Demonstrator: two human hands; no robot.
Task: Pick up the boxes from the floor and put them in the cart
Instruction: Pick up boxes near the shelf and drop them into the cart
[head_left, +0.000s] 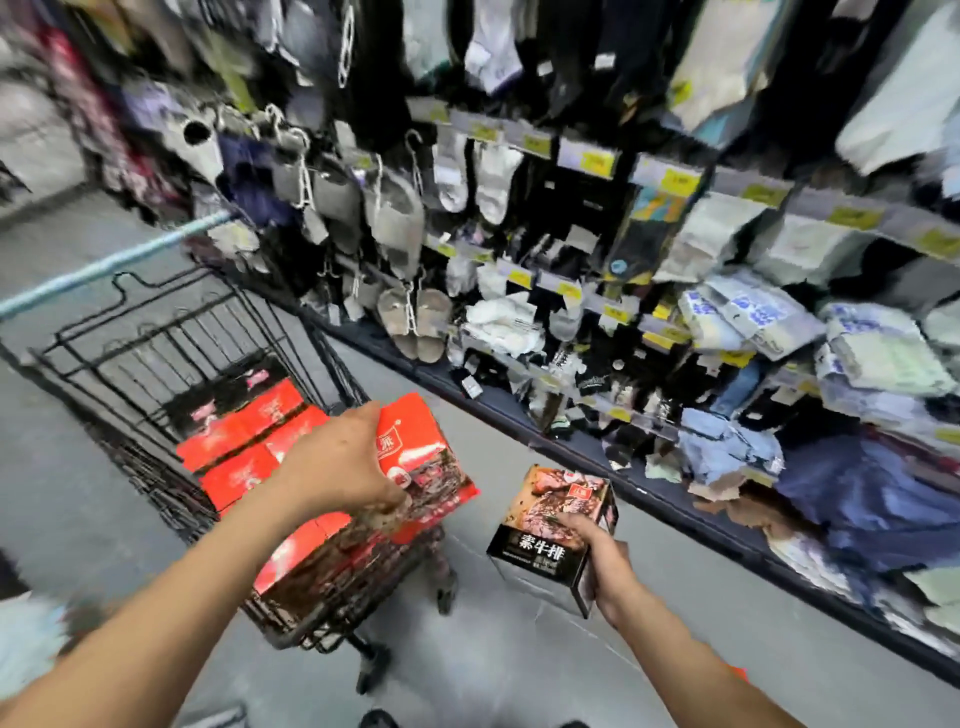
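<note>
Red box (431, 452) is in the left hand (337, 462); fingers wrap over its near-left edge, thumb hidden. The box hangs tilted over the near right corner of the cart (156, 332), just above the stacked red boxes (244, 431) in the basket; its long axis runs away from the fingers toward the right, slanting down. Likely step: setting it onto the stack. Dark box (550, 525) is gripped by the right hand (597, 556) at its near right corner, fingers curled round it. This box is outside the cart, to its right, over the floor (493, 649). The cart lies to its left, so the left hand is nearer; the right would need to cross leftward. Sock shelving (597, 161) stands beyond; frame is blurred.
</note>
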